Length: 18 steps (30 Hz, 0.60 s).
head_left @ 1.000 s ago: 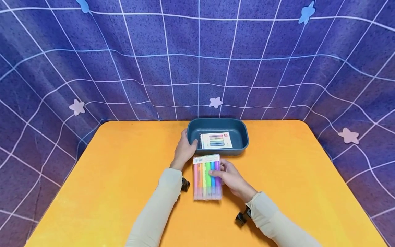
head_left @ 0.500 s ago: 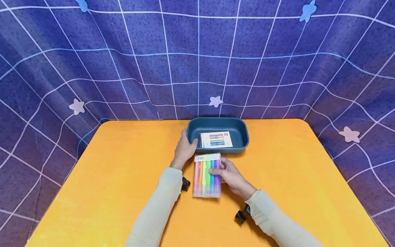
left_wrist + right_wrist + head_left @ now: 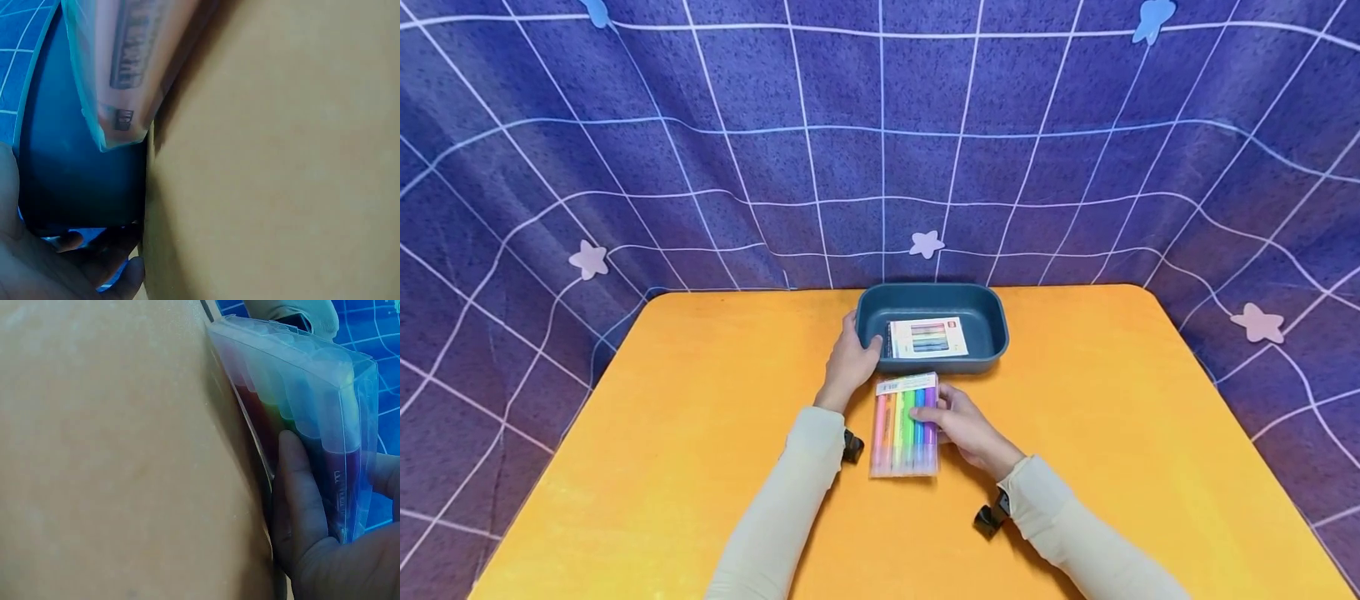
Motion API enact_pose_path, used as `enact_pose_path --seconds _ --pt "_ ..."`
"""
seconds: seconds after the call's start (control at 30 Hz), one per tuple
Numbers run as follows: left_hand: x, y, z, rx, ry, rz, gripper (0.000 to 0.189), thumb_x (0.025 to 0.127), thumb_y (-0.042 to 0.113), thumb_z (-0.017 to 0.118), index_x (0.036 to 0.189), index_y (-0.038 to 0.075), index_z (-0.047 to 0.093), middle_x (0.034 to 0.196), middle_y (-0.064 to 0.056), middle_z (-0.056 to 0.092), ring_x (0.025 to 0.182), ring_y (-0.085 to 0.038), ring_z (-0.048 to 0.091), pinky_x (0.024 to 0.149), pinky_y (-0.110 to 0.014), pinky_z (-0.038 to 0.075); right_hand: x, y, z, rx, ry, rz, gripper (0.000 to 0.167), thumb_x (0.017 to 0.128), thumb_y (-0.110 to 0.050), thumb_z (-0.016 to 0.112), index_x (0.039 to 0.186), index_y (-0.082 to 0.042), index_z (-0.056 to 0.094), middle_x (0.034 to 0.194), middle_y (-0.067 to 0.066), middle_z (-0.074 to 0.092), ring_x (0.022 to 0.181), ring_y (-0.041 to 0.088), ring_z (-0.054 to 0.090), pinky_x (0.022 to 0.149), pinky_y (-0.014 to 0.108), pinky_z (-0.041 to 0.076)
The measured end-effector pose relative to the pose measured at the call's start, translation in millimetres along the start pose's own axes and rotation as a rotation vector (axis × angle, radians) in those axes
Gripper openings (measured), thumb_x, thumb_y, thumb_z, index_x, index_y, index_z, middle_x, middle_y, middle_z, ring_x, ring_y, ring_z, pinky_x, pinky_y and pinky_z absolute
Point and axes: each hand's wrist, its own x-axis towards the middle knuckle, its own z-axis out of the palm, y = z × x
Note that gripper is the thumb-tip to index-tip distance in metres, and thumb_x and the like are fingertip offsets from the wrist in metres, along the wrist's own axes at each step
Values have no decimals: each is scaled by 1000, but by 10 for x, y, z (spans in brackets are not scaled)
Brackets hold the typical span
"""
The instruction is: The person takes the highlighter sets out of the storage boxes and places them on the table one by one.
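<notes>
In the head view, a clear plastic pack of highlighters (image 3: 895, 429) in rainbow colours stands out just in front of a dark teal bin (image 3: 988, 333). My right hand (image 3: 966, 429) grips its right edge, thumb across the front. The right wrist view shows fingers wrapped round the pack's (image 3: 287, 381) capped end, close over the table. My left hand (image 3: 850, 362) holds the bin's left end, thumb over the rim and fingers outside. In the left wrist view the pack's corner (image 3: 125, 119) overlaps the bin's side (image 3: 75, 175).
Inside the bin lies a flat white box (image 3: 955, 337) with a picture of coloured stripes on it. The orange table (image 3: 700, 433) ends at its back edge against a purple gridded curtain (image 3: 737, 167) with star shapes. Black wrist cameras (image 3: 990, 518) stick out beneath the forearms.
The highlighter pack has tilted slightly, its near end shifting a little toward the bin in the head view. Both hands keep their holds. The head view itself has shifted slightly.
</notes>
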Motion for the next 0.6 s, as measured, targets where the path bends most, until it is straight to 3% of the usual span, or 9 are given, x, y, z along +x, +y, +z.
enact_pose_path --seconds 0.6 --pt "12 -3 17 -5 -19 -10 69 100 36 55 158 22 21 157 -11 44 139 -35 49 115 -62 37 21 -29 31 -31 9 -1 43 96 -16 66 133 -3 47 114 17 70 87 18 74 79 38 63"
